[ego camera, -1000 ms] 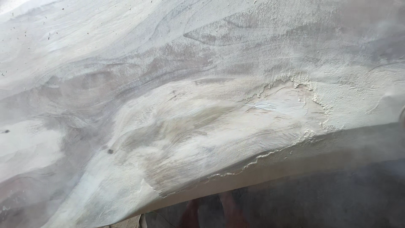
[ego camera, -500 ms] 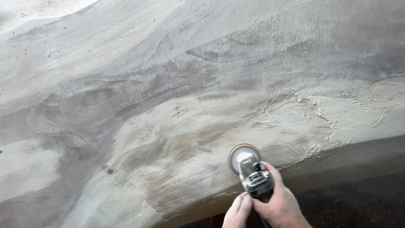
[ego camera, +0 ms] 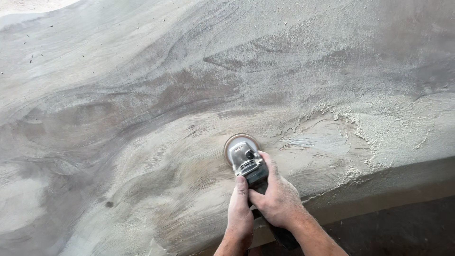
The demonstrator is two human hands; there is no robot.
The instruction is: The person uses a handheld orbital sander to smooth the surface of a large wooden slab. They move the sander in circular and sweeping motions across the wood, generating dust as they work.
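- Angle grinder [ego camera: 247,163] sits w/ its round disc flat on the big sanded wood slab [ego camera: 142,118], low centre of the head view, a bit in from the slab's near edge.
- Head view, hands: right hand [ego camera: 279,199] wraps the grinder body from above, fingers [ego camera: 268,161] closed round it, forefinger stretched fwd toward the grey gear head. Left hand [ego camera: 239,208] grips the body just behind and beside it, thumb pointing up along the casing; closed too. Both hands touching each other on the tool.
- Head view, surface: slab is pale grey-brown w/ flowing grain bands; thick dust ridges [ego camera: 360,132] lie to the right of the disc, fine swirl marks to its left and below. Small dark knot [ego camera: 109,204] lower left. Dark floor [ego camera: 403,227] shows under the slab edge, bottom right.
- Change: a sec ago no tool or hands in shot, only dusty slab w/ haze. Half a sec ago grinder and hands were in near the edge. Now disc is further up the slab, closer to the dust ridges.
- Meaning, as I judge it: sanding is under way, working along this lower band; rough caked patch at right looks untouched so far.
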